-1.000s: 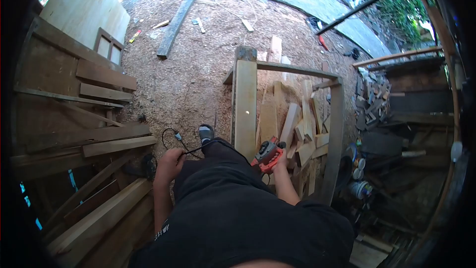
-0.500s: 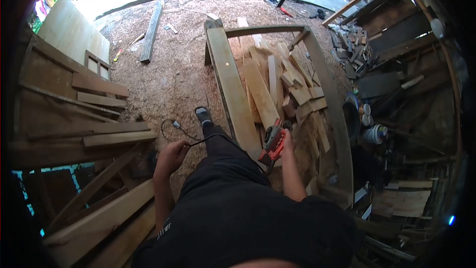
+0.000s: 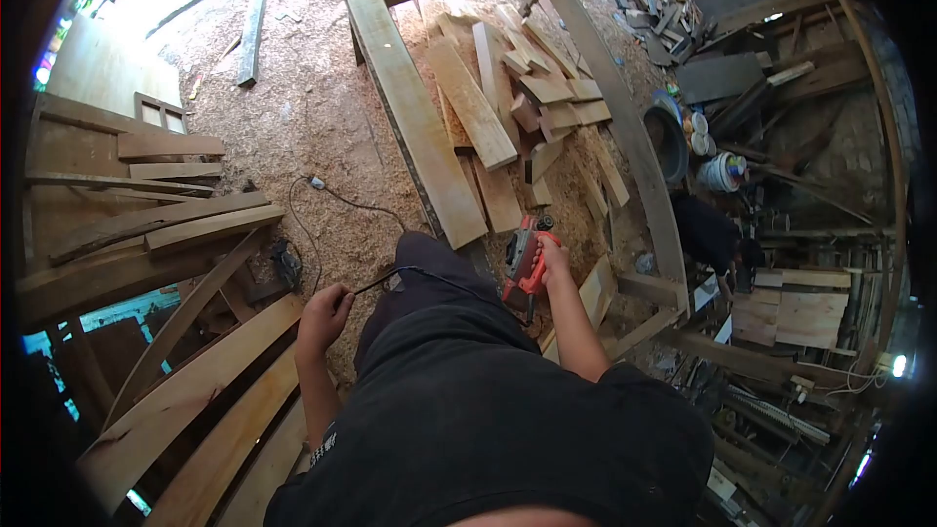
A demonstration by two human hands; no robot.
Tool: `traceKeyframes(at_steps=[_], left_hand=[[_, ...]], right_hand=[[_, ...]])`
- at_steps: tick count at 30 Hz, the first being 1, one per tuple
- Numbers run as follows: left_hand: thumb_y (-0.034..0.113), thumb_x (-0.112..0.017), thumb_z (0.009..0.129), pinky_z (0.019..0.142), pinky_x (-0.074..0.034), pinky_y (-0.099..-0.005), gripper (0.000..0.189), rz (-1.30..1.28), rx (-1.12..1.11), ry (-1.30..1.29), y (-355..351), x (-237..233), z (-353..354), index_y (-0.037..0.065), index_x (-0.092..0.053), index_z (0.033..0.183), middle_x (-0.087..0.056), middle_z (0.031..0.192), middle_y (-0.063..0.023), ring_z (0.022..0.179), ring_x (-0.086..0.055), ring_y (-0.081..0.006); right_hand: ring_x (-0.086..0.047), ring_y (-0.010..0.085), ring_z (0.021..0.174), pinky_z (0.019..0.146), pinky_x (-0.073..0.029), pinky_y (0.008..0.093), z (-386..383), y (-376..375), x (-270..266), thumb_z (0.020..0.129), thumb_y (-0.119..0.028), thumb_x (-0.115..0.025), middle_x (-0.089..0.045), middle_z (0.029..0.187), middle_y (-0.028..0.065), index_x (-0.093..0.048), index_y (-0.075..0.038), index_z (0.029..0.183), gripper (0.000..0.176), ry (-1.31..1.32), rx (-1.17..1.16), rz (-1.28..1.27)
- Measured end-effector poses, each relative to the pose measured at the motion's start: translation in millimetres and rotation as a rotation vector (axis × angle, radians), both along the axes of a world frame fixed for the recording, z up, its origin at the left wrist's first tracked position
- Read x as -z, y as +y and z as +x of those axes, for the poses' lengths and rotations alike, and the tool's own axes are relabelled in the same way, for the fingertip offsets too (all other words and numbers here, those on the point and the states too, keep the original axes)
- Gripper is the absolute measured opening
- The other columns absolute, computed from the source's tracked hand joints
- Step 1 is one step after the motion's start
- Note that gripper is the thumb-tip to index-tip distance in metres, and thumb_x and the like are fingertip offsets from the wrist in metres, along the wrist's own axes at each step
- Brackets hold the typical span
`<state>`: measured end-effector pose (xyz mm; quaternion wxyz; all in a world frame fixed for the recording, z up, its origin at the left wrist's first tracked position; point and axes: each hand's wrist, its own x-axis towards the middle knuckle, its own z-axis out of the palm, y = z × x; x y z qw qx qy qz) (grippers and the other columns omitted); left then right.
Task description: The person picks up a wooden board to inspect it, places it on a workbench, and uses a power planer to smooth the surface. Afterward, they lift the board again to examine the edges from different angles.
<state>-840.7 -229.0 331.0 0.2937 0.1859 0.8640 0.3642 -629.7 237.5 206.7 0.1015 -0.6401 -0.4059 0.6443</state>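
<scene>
My right hand (image 3: 554,262) is wrapped round the handle of a red and black electric planer (image 3: 524,263), held low in front of me beside the near end of a long plank (image 3: 420,117). My left hand (image 3: 325,317) is out to the left, its fingers closed on a black power cord (image 3: 376,280). That cord runs across my thigh toward the planer. The planer's underside is hidden from me.
A wooden frame (image 3: 625,107) surrounds loose boards and offcuts (image 3: 547,88) ahead. Boards (image 3: 220,371) stick out on my left. A plug connector (image 3: 317,182) lies on the shavings-covered floor (image 3: 322,98). Buckets (image 3: 720,172) stand to the right.
My view has shifted, so the frame and boards sit higher and further left. The planer appears further from the loose boards. My foot has gone out of sight; both hands keep their holds.
</scene>
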Motion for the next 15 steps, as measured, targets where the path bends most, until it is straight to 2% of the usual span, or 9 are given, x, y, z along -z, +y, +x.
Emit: traceKeyframes(at_steps=[5, 6, 7, 9, 10, 11, 13, 15], left_hand=[[0.026, -0.071, 0.097, 0.074, -0.05, -0.0458, 0.027, -0.111, 0.089, -0.044, 11.6, 56.1, 23.3, 0.0, -0.065, 0.092, -0.064, 0.087, -0.0197, 0.085, -0.064, -0.0384], [0.024, -0.067, 0.102, 0.072, -0.049, -0.0384, 0.026, -0.115, 0.133, -0.05, 8.8, 68.9, 29.3, -0.001, -0.064, 0.096, -0.059, 0.08, -0.0146, 0.074, -0.059, -0.0264], [0.024, -0.067, 0.102, 0.072, -0.049, -0.0384, 0.026, -0.125, 0.142, -0.072, 5.7, 78.8, 37.3, -0.001, -0.064, 0.096, -0.059, 0.08, -0.0146, 0.074, -0.059, -0.0264], [0.025, -0.066, 0.103, 0.071, -0.048, -0.0363, 0.028, -0.135, 0.147, -0.317, 4.2, 95.9, 44.9, -0.002, -0.064, 0.094, -0.056, 0.077, -0.0113, 0.074, -0.056, -0.0201], [0.024, -0.065, 0.104, 0.068, -0.045, -0.0357, 0.03, -0.136, 0.15, -0.367, -10.3, 124.8, 54.4, -0.002, -0.06, 0.09, -0.053, 0.074, -0.0086, 0.072, -0.051, -0.015], [0.024, -0.065, 0.104, 0.068, -0.045, -0.0357, 0.03, -0.141, 0.149, -0.385, -9.7, 132.4, 61.2, -0.002, -0.06, 0.09, -0.053, 0.074, -0.0086, 0.072, -0.051, -0.015], [0.025, -0.067, 0.101, 0.067, -0.047, -0.0434, 0.029, -0.245, 0.137, -0.406, -4.3, 139.7, 70.4, -0.001, -0.062, 0.09, -0.057, 0.074, -0.019, 0.069, -0.057, -0.0321], [0.024, -0.067, 0.101, 0.067, -0.046, -0.0423, 0.029, -0.239, 0.165, -0.317, 1.5, 155.3, 86.3, -0.002, -0.06, 0.09, -0.054, 0.075, -0.019, 0.07, -0.056, -0.0325]], right_hand=[[-0.056, 0.0153, 0.051, 0.046, -0.047, 0.0347, 19.9, 19.2, 28.0, 0.092, -0.026, -0.074, -0.059, 0.065, 0.0001, -0.062, -0.013, 0.08, 0.022, -0.121, -0.03, -0.098], [-0.057, 0.0154, 0.051, 0.046, -0.047, 0.035, 22.9, 24.5, 42.2, 0.094, -0.026, -0.074, -0.059, 0.066, 0.0006, -0.063, -0.013, 0.081, 0.022, -0.115, -0.063, -0.083], [-0.057, 0.0154, 0.051, 0.046, -0.047, 0.035, 27.4, 29.2, 54.3, 0.094, -0.026, -0.074, -0.059, 0.066, 0.0006, -0.063, -0.013, 0.081, 0.022, -0.136, -0.055, -0.095], [-0.056, 0.0147, 0.05, 0.044, -0.047, 0.0337, 17.6, 45.3, 77.9, 0.094, -0.029, -0.076, -0.057, 0.065, 0.0003, -0.063, -0.011, 0.084, 0.024, -0.146, -0.109, -0.08], [-0.056, 0.0147, 0.05, 0.044, -0.047, 0.0337, 11.1, 53.1, 92.8, 0.094, -0.029, -0.076, -0.057, 0.065, 0.0003, -0.063, -0.011, 0.084, 0.024, -0.156, -0.108, -0.085], [-0.057, 0.0152, 0.051, 0.045, -0.048, 0.0341, 10.3, 60.1, 110.2, 0.095, -0.028, -0.075, -0.057, 0.065, 0.0006, -0.062, -0.011, 0.083, 0.025, -0.108, -0.131, -0.081], [-0.057, 0.0158, 0.051, 0.045, -0.048, 0.0344, 11.6, 70.2, 140.1, 0.095, -0.027, -0.074, -0.057, 0.065, 0.0008, -0.061, -0.01, 0.082, 0.025, -0.069, -0.154, -0.076], [-0.057, 0.0164, 0.052, 0.046, -0.048, 0.0346, 3.0, 83.4, 167.4, 0.096, -0.028, -0.073, -0.056, 0.063, 0.0009, -0.059, -0.011, 0.08, 0.027, -0.06, -0.083, -0.065]])
